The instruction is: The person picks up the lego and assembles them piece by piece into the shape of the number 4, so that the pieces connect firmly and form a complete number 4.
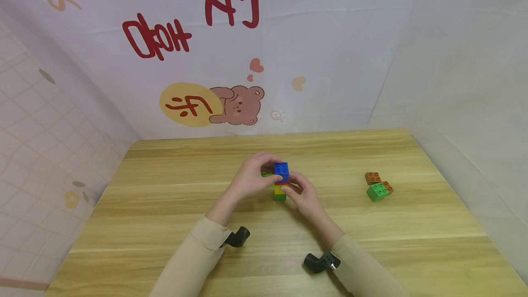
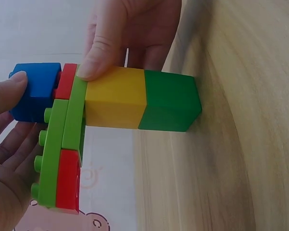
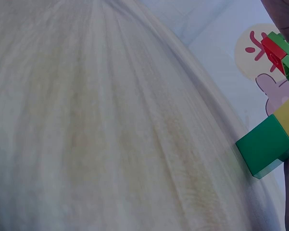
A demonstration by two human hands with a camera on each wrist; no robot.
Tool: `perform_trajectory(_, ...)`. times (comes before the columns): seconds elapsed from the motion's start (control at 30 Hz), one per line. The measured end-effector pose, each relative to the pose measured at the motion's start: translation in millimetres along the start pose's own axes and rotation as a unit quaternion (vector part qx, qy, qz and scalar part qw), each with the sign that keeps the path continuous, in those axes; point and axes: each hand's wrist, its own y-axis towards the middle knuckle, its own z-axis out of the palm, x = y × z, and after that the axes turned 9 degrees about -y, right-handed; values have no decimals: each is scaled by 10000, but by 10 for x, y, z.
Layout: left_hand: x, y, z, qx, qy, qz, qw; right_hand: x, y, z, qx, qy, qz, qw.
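Over the middle of the table stands a stack of toy building blocks. From the bottom it has a dark green block (image 2: 170,101), a yellow block (image 2: 116,98), lime green pieces (image 2: 76,118) jutting out to one side, and a small red piece (image 2: 67,81). A second red piece (image 2: 68,178) sits under the jutting end. My left hand (image 1: 249,175) pinches a blue block (image 1: 281,172) at the top, its thumb on the near face. Red studs show in a narrow gap below the blue block. My right hand (image 1: 304,196) grips the stack around the yellow block, thumb in front.
On the right of the wooden table (image 1: 173,182), a bright green block (image 1: 377,192) lies beside brown blocks (image 1: 373,178). A printed cloth (image 1: 330,49) hangs behind the table's back edge. Black wrist cameras stick out from both sleeves.
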Motion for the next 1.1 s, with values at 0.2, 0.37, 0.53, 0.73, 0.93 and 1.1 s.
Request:
perform_trajectory(0.2,3,0,6,-28,-29,-48,10000,-26,4,3,-2,-77,-118,9999)
perform_trajectory(0.37,24,-3,14,-80,-60,-30,9999,-31,1,8,-50,-136,-150,9998)
perform_trajectory(0.53,54,-5,23,-120,-151,-8,9998,-33,1,7,-74,-91,-122,9999)
perform_trajectory(0.73,83,-7,31,-157,-258,-42,9995,-36,2,8,-59,-115,-184,9997)
perform_trajectory(0.93,92,-9,37,-189,-316,-63,9993,-41,1,12,-63,-124,-211,9997)
perform_trajectory(1.1,93,-14,40,-176,-401,-59,9990,-47,-1,10,-55,-77,-171,9998)
